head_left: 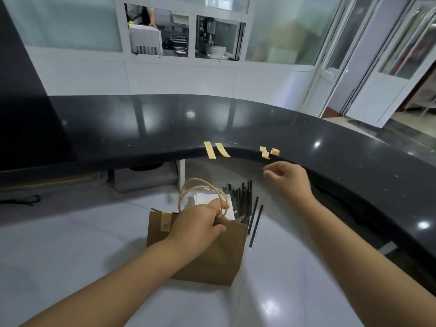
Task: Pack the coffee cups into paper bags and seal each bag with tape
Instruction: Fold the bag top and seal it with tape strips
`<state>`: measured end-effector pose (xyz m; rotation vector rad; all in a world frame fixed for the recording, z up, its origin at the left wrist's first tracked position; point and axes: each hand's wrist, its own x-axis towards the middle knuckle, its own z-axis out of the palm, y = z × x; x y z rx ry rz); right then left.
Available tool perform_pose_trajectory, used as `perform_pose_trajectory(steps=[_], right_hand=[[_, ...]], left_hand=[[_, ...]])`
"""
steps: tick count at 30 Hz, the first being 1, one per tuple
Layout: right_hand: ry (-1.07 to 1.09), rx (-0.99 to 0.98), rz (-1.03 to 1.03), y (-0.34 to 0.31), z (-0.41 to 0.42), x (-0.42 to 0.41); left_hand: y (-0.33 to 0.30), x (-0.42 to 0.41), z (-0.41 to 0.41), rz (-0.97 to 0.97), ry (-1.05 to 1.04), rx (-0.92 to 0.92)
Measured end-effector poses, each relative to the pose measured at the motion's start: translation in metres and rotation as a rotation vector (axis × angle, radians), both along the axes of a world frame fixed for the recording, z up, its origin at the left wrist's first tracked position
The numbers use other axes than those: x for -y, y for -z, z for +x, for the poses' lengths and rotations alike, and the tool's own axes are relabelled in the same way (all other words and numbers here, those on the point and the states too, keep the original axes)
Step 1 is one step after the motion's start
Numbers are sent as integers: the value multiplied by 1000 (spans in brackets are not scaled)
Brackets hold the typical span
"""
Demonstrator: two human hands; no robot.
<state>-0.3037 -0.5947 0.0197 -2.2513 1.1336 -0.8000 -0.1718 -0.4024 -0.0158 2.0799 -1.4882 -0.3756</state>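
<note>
Left grip (203, 223) pinching the top edge and looped handles of the brown paper bag (207, 251) upright on the white desk (70, 244), right grip (286, 177) loosely spread, empty, just below yellow tape strips (265, 152) stuck along the black counter edge (165, 153), black straws (245, 201) behind the bag.

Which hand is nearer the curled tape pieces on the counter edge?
Right. The right hand reaches just below the curled tape pieces, not touching. The left hand is lower, gripping the paper bag top.
</note>
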Motion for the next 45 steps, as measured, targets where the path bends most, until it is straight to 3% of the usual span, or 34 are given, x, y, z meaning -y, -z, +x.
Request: perform_pose_trajectory(steps=[5, 14, 33, 38, 41, 45], right_hand=[[229, -191, -175, 2, 17, 27], [260, -424, -357, 7, 34, 41], [236, -228, -555, -23, 45, 64], [195, -75, -403, -28, 49, 38], [67, 18, -291, -21, 44, 8], [-147, -17, -15, -11, 23, -35]], left_hand=[[-1, 1, -2, -21, -6, 8], [-1, -1, -3, -45, -21, -5], [7, 1, -1, -45, -23, 21], [7, 1, -1, -47, -27, 18], [7, 1, -2, -53, -27, 22], [8, 0, -1, -45, -40, 32]])
